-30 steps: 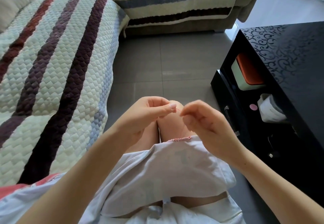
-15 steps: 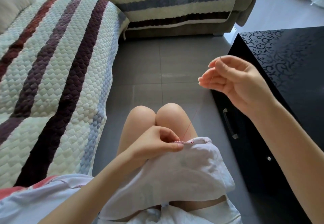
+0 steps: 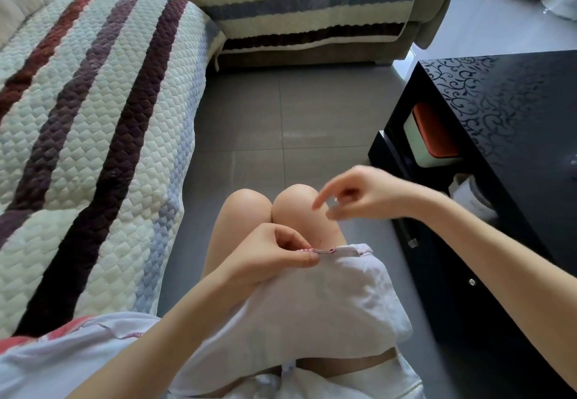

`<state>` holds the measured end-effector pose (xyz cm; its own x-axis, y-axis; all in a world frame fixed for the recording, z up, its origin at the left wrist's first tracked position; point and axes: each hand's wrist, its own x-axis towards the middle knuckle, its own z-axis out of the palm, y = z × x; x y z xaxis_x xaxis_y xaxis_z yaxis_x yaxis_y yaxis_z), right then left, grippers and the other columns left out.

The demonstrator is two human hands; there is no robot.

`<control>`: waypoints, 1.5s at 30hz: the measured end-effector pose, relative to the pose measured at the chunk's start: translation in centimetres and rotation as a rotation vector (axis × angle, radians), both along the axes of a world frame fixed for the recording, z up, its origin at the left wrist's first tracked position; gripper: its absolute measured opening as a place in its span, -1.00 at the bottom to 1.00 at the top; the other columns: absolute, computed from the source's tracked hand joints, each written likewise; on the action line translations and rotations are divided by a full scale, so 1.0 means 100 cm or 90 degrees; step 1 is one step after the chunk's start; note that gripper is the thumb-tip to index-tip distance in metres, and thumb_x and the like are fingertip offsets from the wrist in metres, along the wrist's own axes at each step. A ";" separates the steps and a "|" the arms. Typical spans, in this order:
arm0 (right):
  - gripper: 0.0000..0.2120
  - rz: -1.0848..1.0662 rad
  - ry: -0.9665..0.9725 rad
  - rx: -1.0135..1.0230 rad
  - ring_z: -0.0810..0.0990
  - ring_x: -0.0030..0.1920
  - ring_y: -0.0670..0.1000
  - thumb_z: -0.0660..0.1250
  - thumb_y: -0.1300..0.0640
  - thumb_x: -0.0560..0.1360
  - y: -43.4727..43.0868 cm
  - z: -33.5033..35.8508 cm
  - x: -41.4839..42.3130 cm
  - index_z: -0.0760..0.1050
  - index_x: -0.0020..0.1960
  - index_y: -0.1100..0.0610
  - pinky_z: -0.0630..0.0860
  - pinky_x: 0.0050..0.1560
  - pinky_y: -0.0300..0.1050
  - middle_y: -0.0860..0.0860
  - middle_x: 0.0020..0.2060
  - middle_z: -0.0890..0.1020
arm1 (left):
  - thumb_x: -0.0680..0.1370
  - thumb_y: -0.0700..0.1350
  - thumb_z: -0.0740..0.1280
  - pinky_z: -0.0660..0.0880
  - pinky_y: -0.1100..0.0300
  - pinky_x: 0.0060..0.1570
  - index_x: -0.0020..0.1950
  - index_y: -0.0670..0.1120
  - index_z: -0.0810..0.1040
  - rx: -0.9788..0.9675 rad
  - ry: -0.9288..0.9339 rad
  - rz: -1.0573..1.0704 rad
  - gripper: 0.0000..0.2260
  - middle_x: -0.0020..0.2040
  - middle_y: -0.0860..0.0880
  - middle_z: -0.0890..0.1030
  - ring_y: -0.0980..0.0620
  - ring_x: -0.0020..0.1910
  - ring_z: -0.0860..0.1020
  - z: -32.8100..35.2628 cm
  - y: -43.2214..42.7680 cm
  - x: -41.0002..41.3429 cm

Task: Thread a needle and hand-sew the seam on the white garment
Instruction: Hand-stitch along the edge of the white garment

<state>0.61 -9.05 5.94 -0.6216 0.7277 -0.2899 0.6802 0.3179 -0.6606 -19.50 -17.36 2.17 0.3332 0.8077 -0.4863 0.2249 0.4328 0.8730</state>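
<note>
- Left hand [image 3: 274,255]: thumb and forefinger pinch the garment [image 3: 327,305] at its upper hem. The grasp is firm, judged to keep the edge taut and steady for the stitch.
- Seam [image 3: 337,250]: runs rightward from the pinch along the hem. Pink stitching shows just beside the fingertips, so the working point lies at the grip itself.
- Garment: hangs below the pinch, draped over the thighs toward the person. The lap carries its weight, so the pinch need only fix the edge.
- Right hand [image 3: 362,202]: above and right of the pinch, clear of the cloth, near the knees [image 3: 293,208]. The forefinger stretches down toward the seam and the other fingers are loosely bent. It is blurred, so whether it holds anything cannot be told.
- Needle and thread: neither can be made out with certainty.
- Step, as judged: mid-stitch, seam partly sewn. The right hand seems placed to work the hem beside the pinch.
- Risk, as judged: the pinching fingertips sit at the entry point, so a prick is possible.
- Table [image 3: 499,149]: well right of the pinch, not involved.
</note>
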 end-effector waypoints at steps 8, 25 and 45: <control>-0.91 0.053 -0.117 0.035 0.39 -0.35 -0.14 0.39 0.01 0.49 -0.028 -0.014 -0.003 0.63 -0.08 -0.01 0.29 -0.28 -0.26 -0.11 -0.41 0.48 | 0.29 -0.06 0.52 0.42 0.23 -0.21 -0.32 -0.06 0.68 0.008 -0.012 -0.014 -0.91 -0.33 -0.04 0.60 0.09 -0.31 0.51 0.002 0.000 0.001; -0.87 -0.076 -0.037 0.385 0.49 -0.35 0.02 0.26 0.10 0.46 -0.024 -0.007 -0.007 0.56 -0.15 0.11 0.24 -0.35 -0.20 -0.10 -0.39 0.52 | 0.28 -0.08 0.51 0.42 0.19 -0.21 -0.31 -0.07 0.69 -0.003 0.009 -0.017 -0.92 -0.35 -0.03 0.60 0.10 -0.34 0.50 0.004 0.001 0.000; -0.86 -0.066 0.219 0.047 0.52 -0.21 -0.20 0.29 0.30 0.45 -0.063 -0.053 0.002 0.57 -0.15 0.11 0.44 -0.20 -0.35 -0.29 -0.30 0.55 | 0.32 -0.15 0.47 0.46 0.32 -0.19 -0.28 -0.07 0.70 -0.020 -0.043 -0.014 -0.98 -0.31 0.00 0.64 0.15 -0.30 0.55 -0.002 0.002 -0.001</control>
<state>0.77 -15.35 0.59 -0.5948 0.8036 -0.0211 0.4540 0.3142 -0.8337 -19.58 -17.11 1.99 0.3839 0.7841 -0.4876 0.1759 0.4563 0.8722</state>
